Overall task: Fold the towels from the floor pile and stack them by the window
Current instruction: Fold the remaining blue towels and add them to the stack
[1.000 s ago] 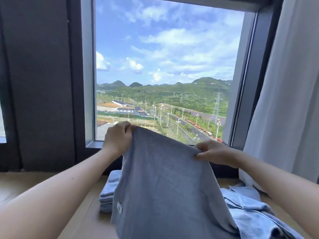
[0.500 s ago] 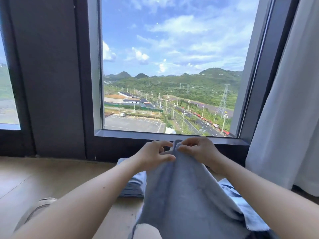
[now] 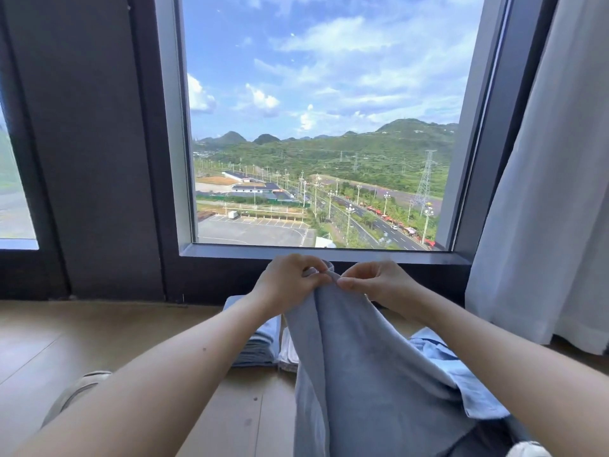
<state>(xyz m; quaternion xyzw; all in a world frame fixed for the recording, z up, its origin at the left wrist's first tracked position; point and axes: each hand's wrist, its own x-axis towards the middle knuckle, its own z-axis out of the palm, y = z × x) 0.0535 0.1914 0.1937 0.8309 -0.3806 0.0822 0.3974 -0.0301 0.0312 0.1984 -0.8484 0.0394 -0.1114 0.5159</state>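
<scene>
While they are meeting just beneath the window sill (image 3: 230, 253), the left hand (image 3: 286, 286) and right hand (image 3: 379, 285) are each pinching a top corner of a soft grey-blue towel (image 3: 362, 374) — it is hanging doubled, its long axis running down toward the lap. A neat folded stack (image 3: 260, 341) is sitting on the wooden floor (image 3: 131, 341) just beyond, nearer the left hand; rumpled towels (image 3: 471, 387) are lying to the right.

Both forearms reach forward; left hand (image 3: 290, 285) and right hand (image 3: 379, 285) meet, fingers curled, thumbs pinching.

Folded stack (image 3: 260, 341) half behind held towel (image 3: 362, 374)
</scene>
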